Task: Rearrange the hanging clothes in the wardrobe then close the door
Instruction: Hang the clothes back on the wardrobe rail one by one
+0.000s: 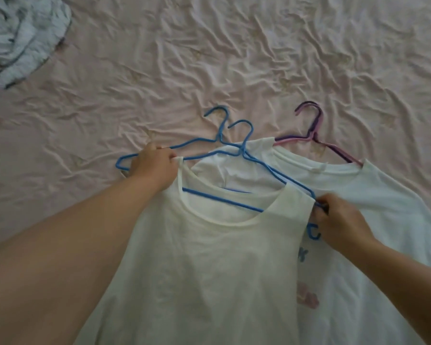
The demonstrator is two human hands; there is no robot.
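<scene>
2 white T-shirts lie overlapped on a wrinkled pink bedsheet (234, 58), near centre. Front T-shirt (209, 257): plain, cream-white, a blue hanger (222, 202) showing through its neckline. Rear T-shirt (371, 207): to the right, partly covered, blue and pink print along its exposed edge, on a purple hanger (314, 135). A 2nd blue hanger (209, 143) lies bare at the far left. Left hand (154, 168) grips the front shirt's left shoulder, fingers curled. Right hand (339, 220) pinches its right shoulder at the hanger end. Crumpled pale-blue cloth (18, 33) sits far left.
</scene>
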